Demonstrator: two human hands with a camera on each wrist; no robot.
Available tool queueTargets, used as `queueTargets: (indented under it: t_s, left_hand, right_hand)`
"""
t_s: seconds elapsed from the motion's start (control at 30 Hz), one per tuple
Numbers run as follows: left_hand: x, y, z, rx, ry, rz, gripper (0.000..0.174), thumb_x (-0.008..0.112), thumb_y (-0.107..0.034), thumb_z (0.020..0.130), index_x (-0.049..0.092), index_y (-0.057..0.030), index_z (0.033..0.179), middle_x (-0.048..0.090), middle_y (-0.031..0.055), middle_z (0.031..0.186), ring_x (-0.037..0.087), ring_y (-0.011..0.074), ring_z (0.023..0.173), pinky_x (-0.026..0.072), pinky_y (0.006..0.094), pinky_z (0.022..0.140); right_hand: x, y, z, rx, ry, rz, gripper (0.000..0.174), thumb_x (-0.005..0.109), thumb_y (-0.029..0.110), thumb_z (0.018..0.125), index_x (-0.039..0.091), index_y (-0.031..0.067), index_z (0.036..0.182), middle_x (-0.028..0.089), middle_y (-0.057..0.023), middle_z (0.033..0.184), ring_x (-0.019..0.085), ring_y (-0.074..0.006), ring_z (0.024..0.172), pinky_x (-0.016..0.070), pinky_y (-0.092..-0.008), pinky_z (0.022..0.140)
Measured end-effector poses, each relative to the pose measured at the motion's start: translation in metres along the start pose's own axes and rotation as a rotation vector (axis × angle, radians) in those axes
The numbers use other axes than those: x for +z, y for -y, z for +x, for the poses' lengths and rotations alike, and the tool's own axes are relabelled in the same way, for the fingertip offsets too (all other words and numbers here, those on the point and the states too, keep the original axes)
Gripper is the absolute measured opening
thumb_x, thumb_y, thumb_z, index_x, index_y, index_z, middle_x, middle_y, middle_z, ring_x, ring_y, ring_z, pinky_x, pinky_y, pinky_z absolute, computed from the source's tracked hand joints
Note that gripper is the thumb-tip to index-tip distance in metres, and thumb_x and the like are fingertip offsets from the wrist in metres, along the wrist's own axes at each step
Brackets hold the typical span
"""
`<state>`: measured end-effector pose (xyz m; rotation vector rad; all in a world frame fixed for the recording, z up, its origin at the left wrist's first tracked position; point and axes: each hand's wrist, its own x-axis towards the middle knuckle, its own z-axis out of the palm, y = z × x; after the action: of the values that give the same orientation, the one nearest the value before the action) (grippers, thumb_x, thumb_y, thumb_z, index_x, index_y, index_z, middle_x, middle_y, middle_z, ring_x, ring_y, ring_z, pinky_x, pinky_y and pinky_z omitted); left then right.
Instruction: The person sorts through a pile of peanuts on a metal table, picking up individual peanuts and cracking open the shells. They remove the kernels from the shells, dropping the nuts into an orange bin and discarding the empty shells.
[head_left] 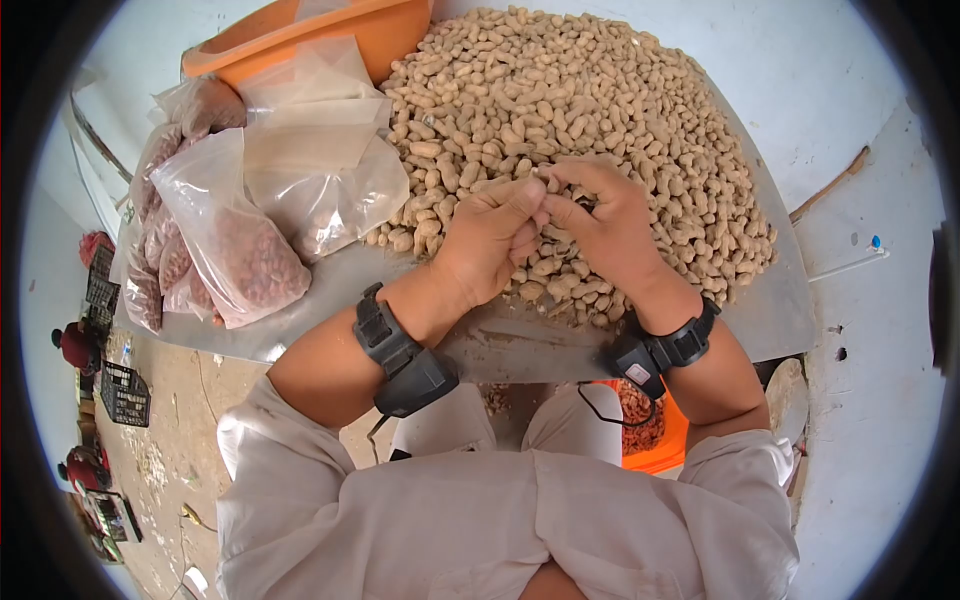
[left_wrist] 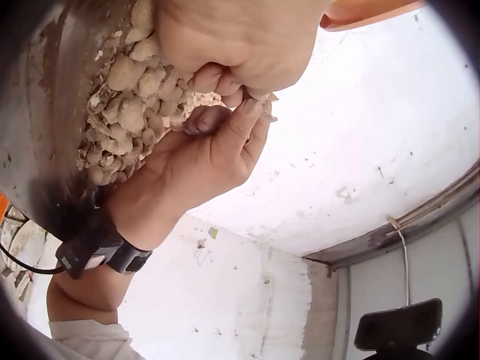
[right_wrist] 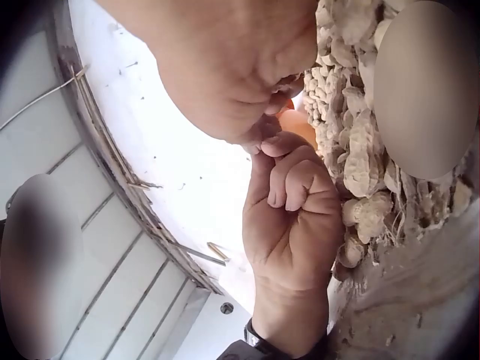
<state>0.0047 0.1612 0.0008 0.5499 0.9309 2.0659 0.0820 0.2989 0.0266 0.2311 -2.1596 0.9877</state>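
Both hands meet over the near side of a big heap of unshelled peanuts (head_left: 560, 90). My left hand (head_left: 490, 235) has its thumb and fingertips together, the other fingers curled in. Right against it, my right hand (head_left: 610, 220) pinches from the other side with thumb and forefinger. Between the fingertips is a peanut, mostly hidden by them; a small pale edge of its shell (left_wrist: 272, 108) shows in the left wrist view. In the right wrist view the thumbs and fingertips touch, and the fingers cover what they hold.
The heap lies on a metal tabletop (head_left: 520, 350). Clear bags of reddish shelled peanuts (head_left: 262, 255) stand at the left, with an orange basin (head_left: 310, 45) behind. Below the table's near edge is an orange container (head_left: 660, 455) with reddish bits. A white wall (head_left: 880, 300) rises at the right.
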Motion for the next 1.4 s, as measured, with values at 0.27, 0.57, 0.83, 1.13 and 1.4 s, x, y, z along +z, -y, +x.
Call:
queueTargets:
  t_s: [0.27, 0.57, 0.83, 1.13, 1.4]
  left_hand:
    - [0.013, -0.003, -0.008, 0.09, -0.138, 0.175, 0.022, 0.051, -0.02, 0.094, 0.059, 0.0003, 0.094, 0.052, 0.0005, 0.071, 0.032, 0.0043, 0.05, 0.0266, 0.0185, 0.044]
    - [0.007, 0.004, -0.004, 0.211, -0.057, 0.229, 0.017, 0.049, -0.021, 0.095, 0.052, -0.0066, 0.088, 0.052, 0.0003, 0.071, 0.036, 0.0043, 0.05, 0.0285, 0.0178, 0.043]
    - [0.01, 0.006, -0.005, 0.231, -0.133, 0.204, 0.021, 0.046, -0.021, 0.096, 0.05, -0.0045, 0.084, 0.051, 0.0009, 0.067, 0.039, 0.0051, 0.048, 0.0317, 0.0189, 0.041]
    - [0.013, -0.004, -0.005, 0.062, -0.058, -0.07, 0.02, 0.042, -0.023, 0.098, 0.048, -0.0066, 0.088, 0.051, 0.0018, 0.073, 0.033, 0.0061, 0.052, 0.0285, 0.0193, 0.045]
    - [0.001, -0.003, 0.0, -0.113, -0.025, -0.29, 0.024, 0.036, -0.02, 0.098, 0.049, -0.0056, 0.085, 0.046, 0.001, 0.07, 0.034, 0.0081, 0.05, 0.0294, 0.0206, 0.044]
  right_hand:
    - [-0.004, 0.007, 0.0, 0.129, 0.065, 0.086, 0.021, 0.07, 0.008, 0.072, 0.062, 0.0014, 0.09, 0.06, -0.009, 0.077, 0.058, -0.0211, 0.073, 0.0455, -0.0305, 0.068]
    - [0.005, 0.008, -0.005, 0.103, -0.003, 0.055, 0.016, 0.065, 0.006, 0.076, 0.06, 0.0005, 0.089, 0.059, -0.0072, 0.074, 0.058, -0.0172, 0.068, 0.0459, -0.0285, 0.062]
    - [0.02, 0.008, -0.009, 0.383, -0.064, 0.63, 0.01, 0.058, 0.008, 0.085, 0.059, -0.0017, 0.088, 0.059, -0.0028, 0.071, 0.054, -0.0063, 0.065, 0.0432, -0.0202, 0.057]
    - [0.017, -0.002, -0.005, 0.521, -0.001, 1.002, 0.014, 0.059, 0.01, 0.087, 0.06, -0.0007, 0.095, 0.059, -0.0025, 0.073, 0.048, -0.0051, 0.06, 0.0381, -0.0185, 0.055]
    - [0.012, 0.001, -0.002, -0.14, -0.039, 0.07, 0.021, 0.061, 0.0, 0.075, 0.063, 0.0039, 0.095, 0.059, -0.0091, 0.09, 0.058, -0.0226, 0.078, 0.0472, -0.0308, 0.07]
